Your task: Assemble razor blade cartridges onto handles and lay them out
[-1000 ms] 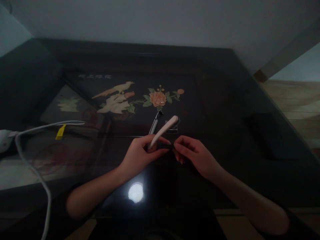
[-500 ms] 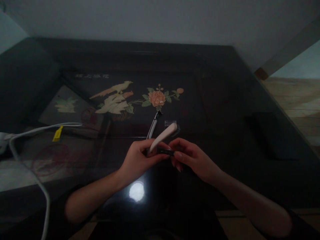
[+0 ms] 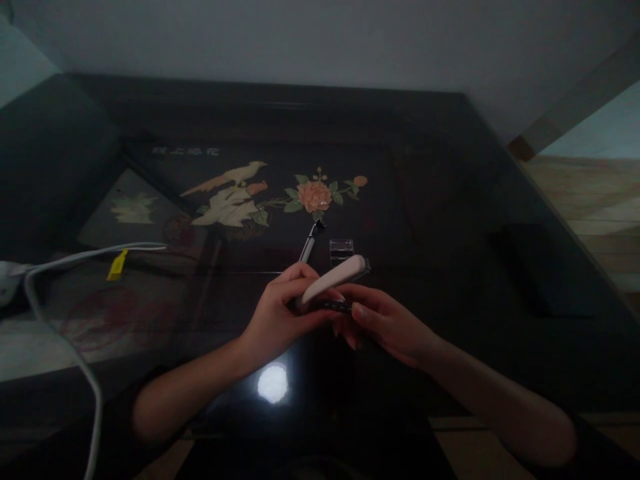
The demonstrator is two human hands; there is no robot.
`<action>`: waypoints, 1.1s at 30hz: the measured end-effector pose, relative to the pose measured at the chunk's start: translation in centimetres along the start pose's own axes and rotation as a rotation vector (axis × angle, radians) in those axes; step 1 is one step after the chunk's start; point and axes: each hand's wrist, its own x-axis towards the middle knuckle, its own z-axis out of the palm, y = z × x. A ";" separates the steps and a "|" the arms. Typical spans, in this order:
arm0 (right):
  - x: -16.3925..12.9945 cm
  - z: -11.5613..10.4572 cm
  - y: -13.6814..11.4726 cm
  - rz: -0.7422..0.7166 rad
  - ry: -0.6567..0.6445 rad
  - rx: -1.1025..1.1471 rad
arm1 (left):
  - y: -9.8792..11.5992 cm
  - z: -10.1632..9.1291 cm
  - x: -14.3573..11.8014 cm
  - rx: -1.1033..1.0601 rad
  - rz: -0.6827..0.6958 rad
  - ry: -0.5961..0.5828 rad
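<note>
Over the dark glass-topped table, my left hand grips the lower end of a pale pink curved handle, which slants up to the right. My right hand meets it from the right, its fingers pinching a small dark piece just under the handle. Both hands touch each other at the fingertips. Beyond them on the glass lie a slim silver and black razor-like tool and a small clear plastic cap.
A white cable with a yellow tag runs from a white plug at the left edge. A bird and flower inlay shows under the glass. A dark flat object lies at the right; a lamp reflection glares near me.
My right hand has closed in on the left and taken hold of the dark piece under the pink handle. The handle has tilted flatter, and the clear cap behind it has come into sight.
</note>
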 end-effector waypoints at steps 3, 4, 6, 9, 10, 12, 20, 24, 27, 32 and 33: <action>0.0 0.1 0.0 0.015 -0.059 0.027 | -0.2 0.1 -0.1 -0.018 0.008 -0.006; 0.0 0.1 0.0 0.016 -0.076 0.031 | -0.2 0.1 -0.2 -0.026 0.018 -0.013; 0.0 0.1 0.0 0.007 -0.095 0.038 | -0.3 0.1 -0.3 -0.039 0.038 -0.028; 0.1 0.1 0.2 0.001 -0.100 0.048 | -0.3 0.2 -0.4 -0.034 0.041 -0.028; 0.1 0.1 0.2 0.003 -0.099 0.052 | -0.2 0.2 -0.4 -0.028 0.035 -0.026; 0.1 0.1 0.2 0.007 -0.100 0.054 | -0.2 0.2 -0.4 -0.020 0.024 -0.025; 0.1 0.3 0.1 0.005 -0.098 0.073 | -0.3 0.2 -0.5 -0.042 0.039 -0.032; 0.1 0.1 0.1 -0.022 -0.057 0.059 | 0.0 0.0 -0.3 -0.036 0.028 -0.048; 0.2 -0.3 -0.3 -0.072 0.017 0.037 | 0.4 -0.1 -0.1 -0.008 -0.049 0.000; 0.2 -1.3 -1.7 -0.189 0.201 -0.009 | 0.2 0.5 -0.2 -0.260 -0.362 -0.025; 0.2 -1.5 -2.0 -0.209 0.234 -0.013 | 0.0 0.7 -0.3 -0.321 -0.404 -0.061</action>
